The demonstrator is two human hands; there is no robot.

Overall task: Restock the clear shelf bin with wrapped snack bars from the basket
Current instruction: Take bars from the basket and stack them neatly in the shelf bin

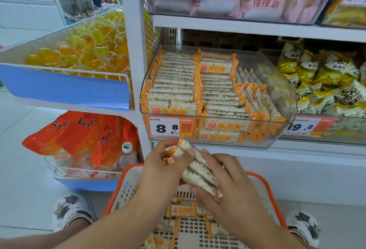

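The restock looks well along but not finished, to my eye: the clear bin on the middle shelf already holds two tidy rows of wrapped bars on its left and centre, packed on edge from front to back, while the right side has only a loose, slanting row and a bare patch toward the right wall where more could go. Below the bin, above the basket, both hands are busy with a small stack of bars, perhaps three or four, though I cannot count them surely. The left hand pinches the upper end of the stack, thumb on one face and fingers curled round the other; the right hand wraps the lower end, fingers curled over the top and thumb underneath. The stack is tilted, clear of the bin and not yet lifted to it. The orange-rimmed basket sits on the floor between the person's slippers and still has several bars lying flat on its slotted bottom, so I judge a few more handfuls remain. Around it, the wire tray to the left is heaped with yellow jelly cups, a lower rack holds orange bags, the top bin carries pink packets, and the neighbouring bin on the right is full of yellow-and-white packs.
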